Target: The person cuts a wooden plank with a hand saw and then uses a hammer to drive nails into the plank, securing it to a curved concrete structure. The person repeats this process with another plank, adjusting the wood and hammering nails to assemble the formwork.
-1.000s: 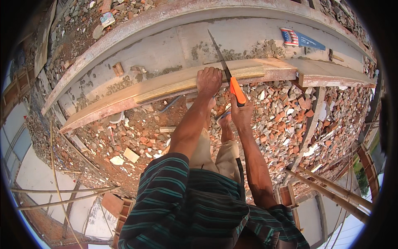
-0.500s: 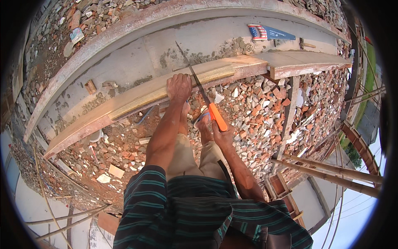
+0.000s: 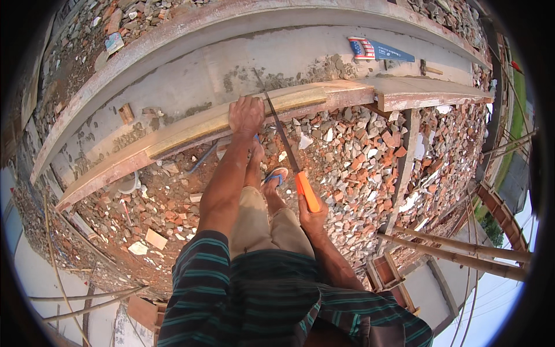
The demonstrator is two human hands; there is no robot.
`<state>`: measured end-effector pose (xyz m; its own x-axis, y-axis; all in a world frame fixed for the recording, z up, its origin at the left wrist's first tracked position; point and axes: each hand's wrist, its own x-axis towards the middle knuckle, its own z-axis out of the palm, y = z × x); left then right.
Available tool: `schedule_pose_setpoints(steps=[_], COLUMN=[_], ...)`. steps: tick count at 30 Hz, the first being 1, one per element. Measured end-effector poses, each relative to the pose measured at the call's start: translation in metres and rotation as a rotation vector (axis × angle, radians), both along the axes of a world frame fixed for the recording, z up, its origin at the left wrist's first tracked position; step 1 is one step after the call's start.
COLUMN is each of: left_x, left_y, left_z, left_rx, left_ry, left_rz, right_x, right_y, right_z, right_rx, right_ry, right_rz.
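A hand saw [image 3: 284,136] with an orange handle is gripped in my right hand [image 3: 313,215], which is closed round the handle. Its long dark blade reaches away across a pale wooden strip [image 3: 196,132], the tip past the far side. The strip lies along the top of a long wooden board [image 3: 110,168]. Just left of the blade, my left hand [image 3: 247,114] presses on the strip with its fingers curled over it. The underside of that grip is hidden.
A second saw [image 3: 381,51] with a blue blade and a hammer [image 3: 430,69] lie on the concrete channel [image 3: 173,75]. Brick rubble [image 3: 358,156] covers the ground round my feet. Bamboo poles [image 3: 462,254] stick out at the lower right, and a small wood block [image 3: 126,113] sits left.
The saw has been drawn back toward me, its handle lower and its tip nearer the strip. My right hand moved back with it. My left hand stays on the strip.
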<state>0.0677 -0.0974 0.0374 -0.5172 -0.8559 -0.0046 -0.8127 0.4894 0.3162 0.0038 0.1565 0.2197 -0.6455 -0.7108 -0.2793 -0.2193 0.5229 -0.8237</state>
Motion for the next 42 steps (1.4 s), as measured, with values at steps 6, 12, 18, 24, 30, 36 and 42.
schedule_pose_setpoints(steps=[6,12,18,24,30,36,42], left_x=[0.003,0.003,0.011,-0.003,0.002,-0.003,0.002], left_y=[-0.004,0.001,0.011,-0.006,-0.002,-0.003,-0.006], left_z=[-0.004,-0.001,-0.009,-0.007,-0.009,-0.01,-0.013], left_rx=[-0.092,-0.142,-0.164,-0.124,-0.186,-0.19,-0.192], left_ry=[-0.01,-0.018,-0.005,-0.013,-0.011,0.023,0.004], left_rz=[-0.018,-0.037,0.028,-0.027,0.01,-0.037,0.017], right_x=[-0.001,0.003,0.017,-0.001,0.021,-0.004,0.026], right_y=[-0.009,-0.068,0.073,-0.081,0.089,-0.088,0.095], right_z=[-0.005,-0.055,0.027,-0.068,0.023,-0.093,-0.005], right_rx=[-0.076,-0.128,-0.047,-0.181,-0.041,-0.061,-0.104], right_ry=[-0.046,-0.2,-0.039,-0.083,0.077,-0.074,0.012], right_rz=[-0.033,-0.107,-0.044,-0.083,0.132,-0.02,0.074])
